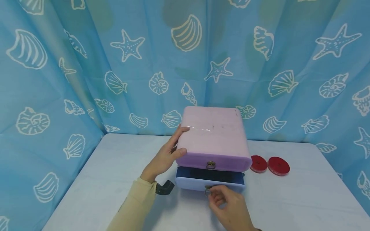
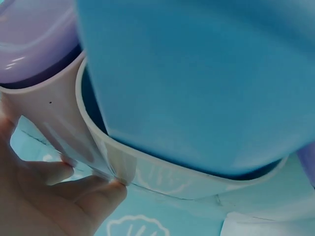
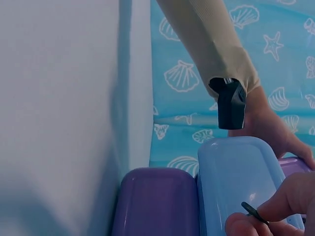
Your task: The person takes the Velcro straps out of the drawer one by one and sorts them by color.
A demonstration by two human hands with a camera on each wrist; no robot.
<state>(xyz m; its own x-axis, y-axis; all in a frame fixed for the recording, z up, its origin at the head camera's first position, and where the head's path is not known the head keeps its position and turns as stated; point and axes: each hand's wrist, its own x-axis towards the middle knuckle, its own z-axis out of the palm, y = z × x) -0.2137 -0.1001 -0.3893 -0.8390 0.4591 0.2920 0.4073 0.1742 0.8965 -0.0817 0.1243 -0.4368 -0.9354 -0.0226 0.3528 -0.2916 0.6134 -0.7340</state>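
A small stacked drawer chest (image 1: 212, 134) with a pink top stands on the table. Its purple top drawer (image 1: 190, 162) sits under that top, and below it the light blue drawer (image 1: 189, 183) is pulled partway out. My right hand (image 1: 231, 207) pinches the metal ring pull (image 3: 250, 210) on the blue drawer's front between thumb and fingers. Against the chest's left side lies my left hand (image 1: 163, 158), thumb by the front edge and fingers along the upper edge. In the right wrist view another purple drawer (image 3: 157, 204) sits beside the blue one.
Two flat red rolls (image 1: 278, 166) lie on the table right of the chest. A dark wrist camera mount (image 1: 164, 188) sticks out from the left sleeve. A blue curtain (image 1: 159, 48) with shell prints hangs behind and beside the white table (image 1: 303, 192).
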